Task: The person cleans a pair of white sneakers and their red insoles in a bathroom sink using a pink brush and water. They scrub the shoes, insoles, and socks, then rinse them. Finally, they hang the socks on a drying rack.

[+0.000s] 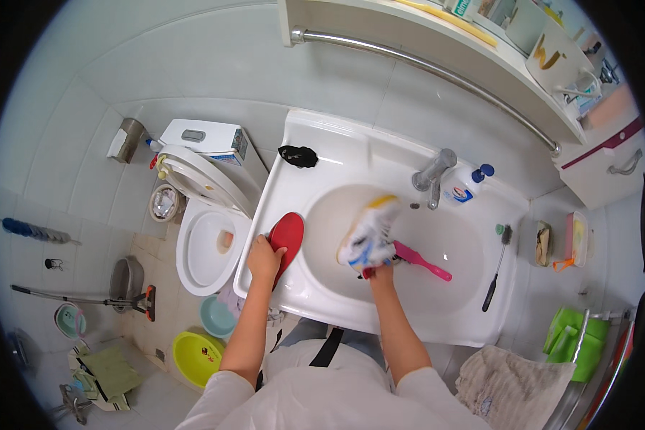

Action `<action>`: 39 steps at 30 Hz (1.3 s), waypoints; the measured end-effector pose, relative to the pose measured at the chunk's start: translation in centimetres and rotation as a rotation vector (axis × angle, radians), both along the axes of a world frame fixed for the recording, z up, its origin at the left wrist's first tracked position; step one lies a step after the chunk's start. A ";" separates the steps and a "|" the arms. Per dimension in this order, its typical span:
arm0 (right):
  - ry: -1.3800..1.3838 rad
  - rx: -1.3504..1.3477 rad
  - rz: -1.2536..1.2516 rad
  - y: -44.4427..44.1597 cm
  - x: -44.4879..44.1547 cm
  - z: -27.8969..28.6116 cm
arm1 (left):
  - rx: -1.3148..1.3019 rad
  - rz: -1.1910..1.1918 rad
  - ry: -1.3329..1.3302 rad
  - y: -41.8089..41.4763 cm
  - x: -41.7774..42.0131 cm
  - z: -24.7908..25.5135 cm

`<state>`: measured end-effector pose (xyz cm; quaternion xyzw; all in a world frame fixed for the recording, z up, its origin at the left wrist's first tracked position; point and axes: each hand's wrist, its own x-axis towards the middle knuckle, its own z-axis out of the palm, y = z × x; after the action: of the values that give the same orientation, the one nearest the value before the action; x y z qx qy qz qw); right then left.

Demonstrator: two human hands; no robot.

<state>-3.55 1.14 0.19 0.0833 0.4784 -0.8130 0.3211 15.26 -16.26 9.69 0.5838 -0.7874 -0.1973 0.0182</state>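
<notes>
My left hand (pixel 264 257) holds a red shoe insole (pixel 288 239) by its edge, thumb on top, over the left ledge of the white washbasin (pixel 330 131). In my right hand (pixel 380 273) is a white sneaker (pixel 373 231) with yellow and blue parts, blurred and held over the bowl. The hand covers part of the shoe's opening, where something red shows. A pink brush (pixel 423 262) lies in the bowl just right of the shoe, its head partly hidden. On the basin's back left corner rests a flat black item (pixel 298 156) with pale marks.
Behind the bowl stand a chrome faucet (pixel 434 174) and a pump bottle (pixel 465 185). A thin black-handled brush (pixel 497 269) lies on the right ledge. The toilet (pixel 207 244) is left of the basin, its lid raised. A shelf with a chrome rail (pixel 424 59) runs above.
</notes>
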 end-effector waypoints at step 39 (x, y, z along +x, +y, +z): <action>0.006 0.081 0.576 10.6 -10.4 1.4 | 0.314 0.164 0.816 4.1 1.0 6.3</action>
<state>-13.98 11.72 1.57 -0.0458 0.5155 -0.6688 0.5338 16.27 -12.12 16.01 0.5145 -0.6271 -0.5267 0.2542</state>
